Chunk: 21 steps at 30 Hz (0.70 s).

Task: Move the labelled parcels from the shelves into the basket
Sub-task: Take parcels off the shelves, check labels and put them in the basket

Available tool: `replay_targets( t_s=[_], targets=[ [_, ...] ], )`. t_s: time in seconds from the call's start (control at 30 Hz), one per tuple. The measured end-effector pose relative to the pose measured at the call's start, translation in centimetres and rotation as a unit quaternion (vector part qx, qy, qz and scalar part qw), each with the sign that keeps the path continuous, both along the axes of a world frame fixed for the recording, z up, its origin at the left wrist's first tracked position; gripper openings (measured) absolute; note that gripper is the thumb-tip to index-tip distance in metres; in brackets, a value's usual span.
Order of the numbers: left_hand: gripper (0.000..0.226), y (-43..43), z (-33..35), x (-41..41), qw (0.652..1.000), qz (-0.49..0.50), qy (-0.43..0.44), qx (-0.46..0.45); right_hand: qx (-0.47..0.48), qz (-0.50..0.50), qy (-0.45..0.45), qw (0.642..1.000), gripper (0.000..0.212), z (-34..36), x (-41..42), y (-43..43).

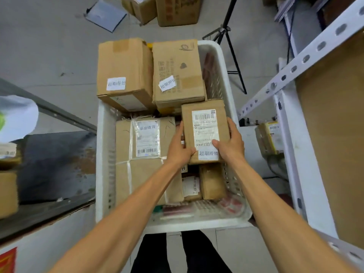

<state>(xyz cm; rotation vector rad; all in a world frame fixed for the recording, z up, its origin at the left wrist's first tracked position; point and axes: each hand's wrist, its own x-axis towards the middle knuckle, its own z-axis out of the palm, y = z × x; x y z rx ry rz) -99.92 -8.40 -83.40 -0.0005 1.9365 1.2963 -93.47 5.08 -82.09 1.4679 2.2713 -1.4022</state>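
A white plastic basket (pixel 222 62) stands on the floor in front of me, holding several cardboard parcels. Over its right half I hold a small brown parcel (pixel 204 123) with a white barcode label. My left hand (pixel 180 148) grips its left edge and my right hand (pixel 230 142) grips its right edge. Two labelled boxes (pixel 124 73) (pixel 177 71) fill the far end. A large taped parcel (pixel 145 154) lies at the near left. Smaller parcels (pixel 212 180) lie beneath the held one.
A white metal shelf rack (pixel 307 60) stands on the right with a yellow-taped parcel (pixel 269 136) on a lower level. A dark shelf (pixel 49 166) with boxes is on the left. A black tripod (pixel 228 36) and more cartons (pixel 177 10) stand beyond the basket.
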Motion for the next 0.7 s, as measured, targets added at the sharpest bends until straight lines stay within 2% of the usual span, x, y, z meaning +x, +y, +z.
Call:
replay_targets(
  t_s=[0.2, 0.3, 0.43, 0.57, 0.63, 0.7],
  targets=[
    [0.097, -1.1, -2.8, 0.2, 0.999, -0.03, 0.01, -0.011, -0.001, -0.002, 0.045, 0.999, 0.088, -2.9, 0.7, -1.8],
    [0.099, -0.9, -3.6, 0.2, 0.995, -0.083, 0.028, -0.054, 0.028, 0.019, 0.014, 0.999, 0.088, -4.7, 0.4, -2.2],
    [0.1, 0.2, -3.2, 0.7, 0.974, -0.18, 0.098, -0.099, 0.061, 0.016, -0.042, 0.997, 0.082, -5.3, 0.4, -2.0],
    [0.092, -0.3, -3.5, 1.3, 0.952, -0.235, 0.175, -0.089, 0.102, 0.067, -0.029, 0.992, 0.07, -5.3, 1.3, -3.5],
    [0.089, -0.2, -3.5, 1.2, 0.946, -0.237, 0.202, -0.084, 0.114, 0.083, -0.053, 0.989, 0.064, -5.3, 1.5, -3.8],
    [0.088, 0.1, -3.2, 0.7, 0.951, -0.22, 0.2, -0.08, 0.107, 0.052, -0.044, 0.992, 0.059, -4.8, 1.1, -3.2]
  ],
)
